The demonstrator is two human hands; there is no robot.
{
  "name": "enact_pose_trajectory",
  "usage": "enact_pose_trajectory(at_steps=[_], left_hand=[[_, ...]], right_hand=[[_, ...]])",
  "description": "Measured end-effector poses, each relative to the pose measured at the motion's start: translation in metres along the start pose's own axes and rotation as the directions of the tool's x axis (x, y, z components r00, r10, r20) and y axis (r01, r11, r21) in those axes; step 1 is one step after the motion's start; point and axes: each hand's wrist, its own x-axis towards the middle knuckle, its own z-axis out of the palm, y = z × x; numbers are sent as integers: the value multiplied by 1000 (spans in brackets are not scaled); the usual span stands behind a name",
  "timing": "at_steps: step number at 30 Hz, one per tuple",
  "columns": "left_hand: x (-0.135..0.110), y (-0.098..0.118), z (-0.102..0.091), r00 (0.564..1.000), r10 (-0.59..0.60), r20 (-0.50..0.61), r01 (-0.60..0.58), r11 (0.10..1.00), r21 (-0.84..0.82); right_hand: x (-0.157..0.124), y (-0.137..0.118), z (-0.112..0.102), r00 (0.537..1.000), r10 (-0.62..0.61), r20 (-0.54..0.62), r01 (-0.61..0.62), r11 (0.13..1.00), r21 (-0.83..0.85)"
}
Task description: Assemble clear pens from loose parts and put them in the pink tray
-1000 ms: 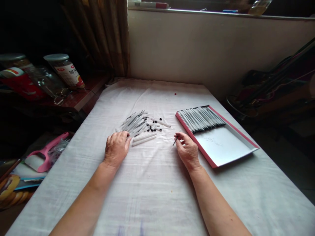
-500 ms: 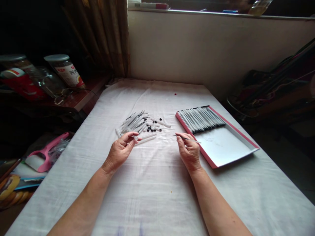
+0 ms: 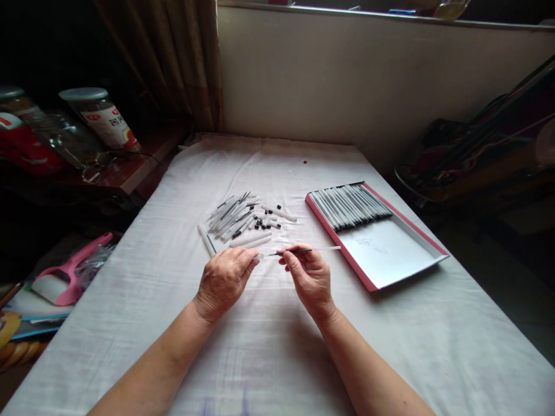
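Observation:
My left hand [image 3: 225,280] is closed in a pinch on a small clear pen part whose tip shows at its fingertips. My right hand [image 3: 307,277] pinches a thin pen refill [image 3: 321,249] that lies level, its dark tip pointing left at the left hand's fingers. The two hands almost meet above the white cloth [image 3: 269,335]. Just beyond them lies a loose pile of clear pen barrels, refills and small black caps [image 3: 243,216]. To the right sits a pink-edged white tray [image 3: 390,257] with a row of assembled pens [image 3: 351,205] at its far end.
A dark shelf on the left carries jars [image 3: 102,115] and a red tin. A pink-handled tool [image 3: 71,271] lies lower left beside printed paper. A curtain hangs behind the shelf, a pale wall stands at the table's far edge, and dark clutter is at the right.
My left hand lifted off the pile with a small clear part. Both hands moved toward each other, and the refill in my right hand turned level, tip toward the left hand. The view shifted slightly.

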Motion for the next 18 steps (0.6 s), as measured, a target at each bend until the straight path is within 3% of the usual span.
enact_pose_trajectory(at_steps=[6, 9, 14, 18], left_hand=[[-2, 2, 3, 1000, -5, -9, 4, 997, -79], [-3, 2, 5, 999, -35, 7, 35, 978, -208], [-7, 5, 11, 987, -153, 49, 158, 880, -448], [-6, 4, 10, 988, -139, 73, 156, 853, -498]], right_hand=[[-1, 5, 2, 998, -2, 66, 4, 1000, -22], [-2, 7, 4, 991, 8, 131, -1, 998, -55], [-5, 12, 7, 958, 156, 242, -151, 988, -38], [-3, 11, 5, 944, 174, 282, -167, 985, -50]])
